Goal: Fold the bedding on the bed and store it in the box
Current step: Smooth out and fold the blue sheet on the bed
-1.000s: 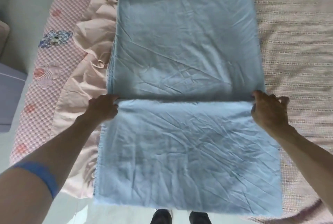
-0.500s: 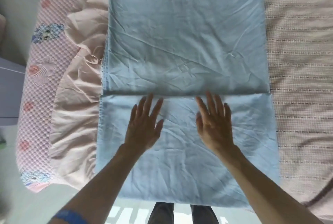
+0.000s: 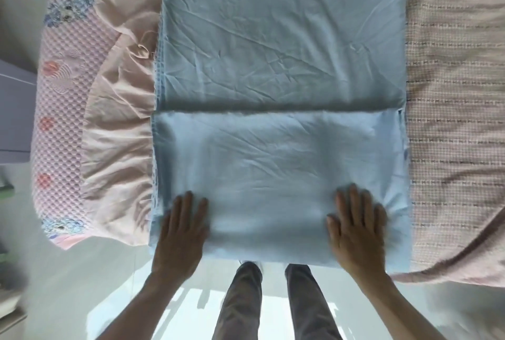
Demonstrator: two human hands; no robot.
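Two hands lie flat on the near flap of a light blue sheet point(image 3: 278, 72). The left hand point(image 3: 181, 226) is at 7 o'clock in the head view, palm down, fingers straight and slightly spread, gripping nothing. The right hand point(image 3: 355, 226) is at 5 o'clock, palm down, fingers straight and released; it is motion-blurred, and small creases fan out from its outer side. Both rest near the flap's near edge, well apart.

The sheet is folded into a long strip running from 12 o'clock to 6 o'clock down the centre of the bed. Its near part is doubled back over the strip, and the flap's far edge forms a straight line across the centre of the view. The near end overhangs the bed edge.

At 9 o'clock, just beside the sheet, lies a gathered peach ruffle point(image 3: 120, 132), joined to a pink quilted cover point(image 3: 62, 110) with printed motifs that curves over the bed's left edge. At 3 o'clock, touching the sheet's right edge, is a woven pink blanket point(image 3: 453, 121). At 6 o'clock the person's grey trouser legs point(image 3: 276, 301) stand on a glossy pale floor point(image 3: 82, 285).
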